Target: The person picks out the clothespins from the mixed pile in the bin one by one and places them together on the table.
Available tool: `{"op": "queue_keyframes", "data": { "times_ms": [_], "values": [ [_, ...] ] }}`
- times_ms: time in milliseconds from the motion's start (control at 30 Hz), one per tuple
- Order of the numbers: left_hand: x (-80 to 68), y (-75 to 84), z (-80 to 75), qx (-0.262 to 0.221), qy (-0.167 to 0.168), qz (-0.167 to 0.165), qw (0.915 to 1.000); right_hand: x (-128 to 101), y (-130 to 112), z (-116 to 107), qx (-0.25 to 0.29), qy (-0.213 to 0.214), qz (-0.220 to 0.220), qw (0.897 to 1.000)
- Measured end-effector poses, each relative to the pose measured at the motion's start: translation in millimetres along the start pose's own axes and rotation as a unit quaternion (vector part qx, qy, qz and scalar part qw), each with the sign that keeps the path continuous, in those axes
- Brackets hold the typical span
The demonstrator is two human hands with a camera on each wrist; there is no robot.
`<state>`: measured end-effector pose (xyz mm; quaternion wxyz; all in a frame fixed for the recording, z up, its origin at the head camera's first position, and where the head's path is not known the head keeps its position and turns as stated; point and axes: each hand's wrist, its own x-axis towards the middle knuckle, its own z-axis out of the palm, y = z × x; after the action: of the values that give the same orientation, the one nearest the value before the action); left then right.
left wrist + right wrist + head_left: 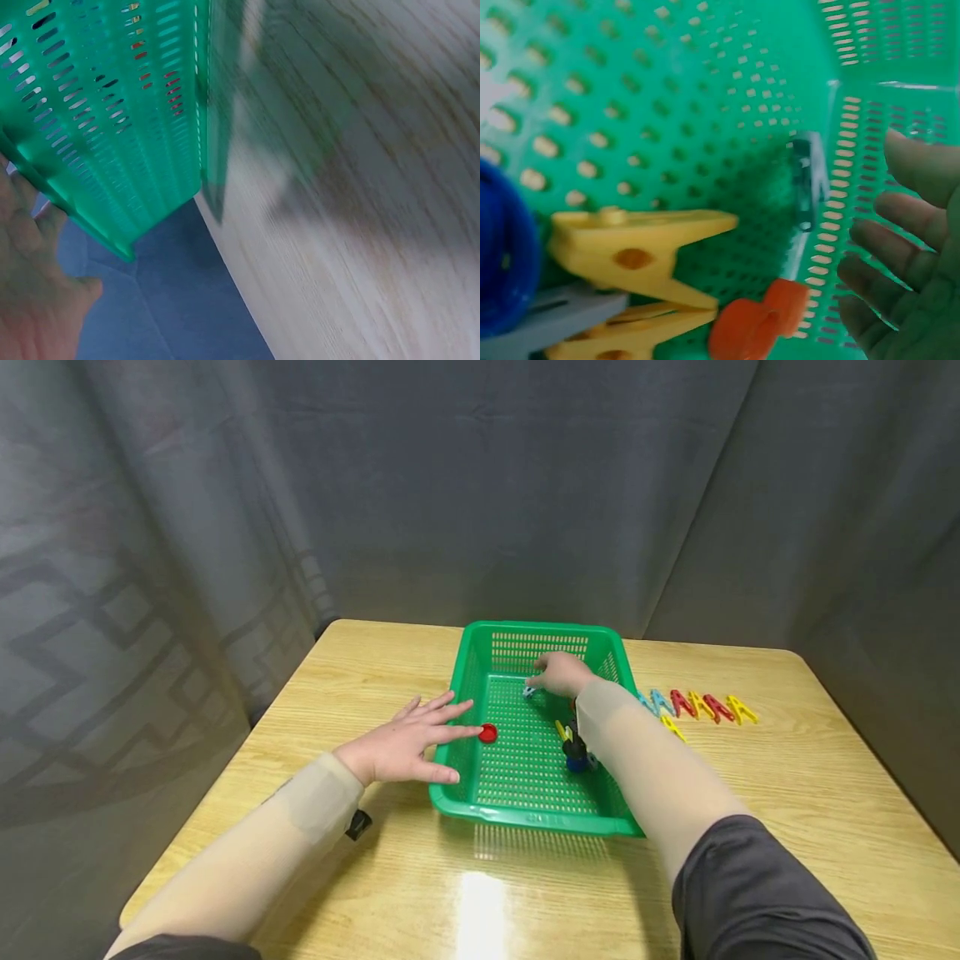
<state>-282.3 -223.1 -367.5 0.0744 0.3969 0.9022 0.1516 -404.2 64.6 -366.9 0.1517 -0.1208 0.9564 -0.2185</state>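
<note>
Near the desk's far edge, we are reaching our right hand (558, 674), fingers apart, toward a small clear clip (808, 180) inside the green basket (525, 820); our left hand (405, 745), fingers spread flat, is steadying its side. Pinching comes next.

We count one green basket (480, 806), six clothespins (701, 705) in a row on the table (750, 827), and two hands, left (401, 747) and right (558, 673).

Basket (525, 817) green, perforated. Disc (487, 733) red. Pegs at right (701, 705): blue, red, yellow. Table (787, 793) light wood grain. Curtain (480, 485) grey.
</note>
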Motion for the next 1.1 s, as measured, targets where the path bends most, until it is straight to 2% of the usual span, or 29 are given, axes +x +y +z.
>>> {"op": "queue_keyframes", "data": {
  "times_ms": [100,233,667,833,967,1100],
  "values": [
    [-1.1,0.2,-0.4,0.006,0.002,-0.001,1.0000,3.4,2.2,6.9,-0.035,-0.031,-0.003,0.999],
    [-1.8,-0.3,-1.0,0.011,0.000,-0.002,0.9999,6.6,2.2,14.3,-0.065,-0.052,-0.005,0.997],
    [-2.0,-0.4,-2.6,0.003,0.005,0.001,1.0000,8.5,-4.1,20.8,-0.054,-0.043,-0.009,0.998],
    [-2.1,-1.3,-2.6,0.003,0.005,0.001,1.0000,6.6,-9.0,21.1,-0.047,-0.029,0.005,0.998],
    [-3.3,-2.4,-2.7,0.002,0.005,-0.003,1.0000,5.5,-11.6,22.4,-0.067,-0.015,0.019,0.997],
    [-4.3,-3.6,-2.9,0.003,0.006,0.000,1.0000,5.2,-12.2,25.2,-0.101,-0.022,0.025,0.994]
  ]
}}
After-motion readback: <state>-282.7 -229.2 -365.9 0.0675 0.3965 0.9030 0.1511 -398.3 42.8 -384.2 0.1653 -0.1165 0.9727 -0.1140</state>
